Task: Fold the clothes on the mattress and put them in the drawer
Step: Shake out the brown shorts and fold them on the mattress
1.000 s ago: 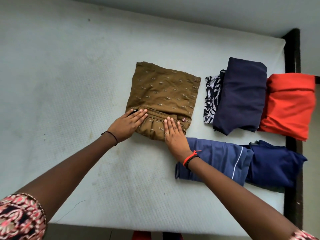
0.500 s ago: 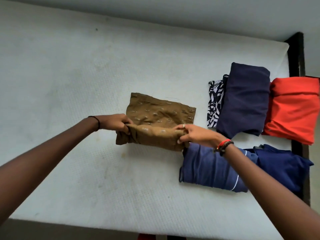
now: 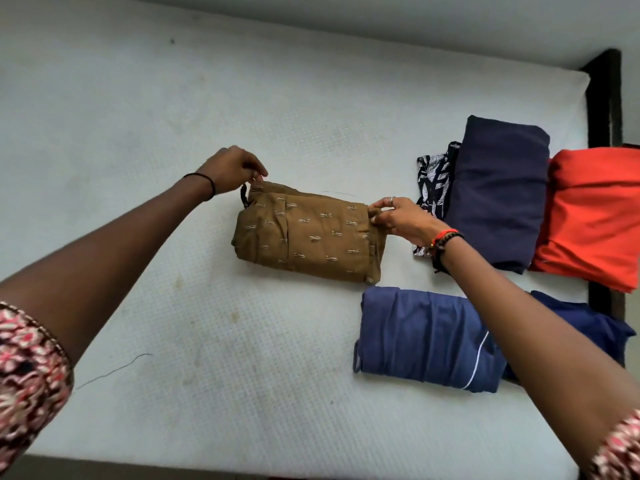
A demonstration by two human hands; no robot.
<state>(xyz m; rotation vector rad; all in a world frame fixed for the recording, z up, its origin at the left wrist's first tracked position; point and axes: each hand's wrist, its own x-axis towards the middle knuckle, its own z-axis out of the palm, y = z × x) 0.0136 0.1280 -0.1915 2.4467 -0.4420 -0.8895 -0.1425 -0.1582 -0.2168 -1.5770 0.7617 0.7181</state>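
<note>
Currently: brown patterned garment [image 3: 311, 237] is folded into a compact rectangle, lying on the mattress [image 3: 173, 306] near centre. Both hands grip it: left hand [image 3: 232, 169] pinches the far-left corner, right hand [image 3: 401, 220] pinches the far-right corner. Folded stack to the right: print piece [image 3: 433, 181] under navy piece [image 3: 498, 192], orange piece [image 3: 595, 216] at the mattress edge. Blue piped piece [image 3: 422, 337] lies just nearer, touching a darker blue piece [image 3: 581, 327].
</note>
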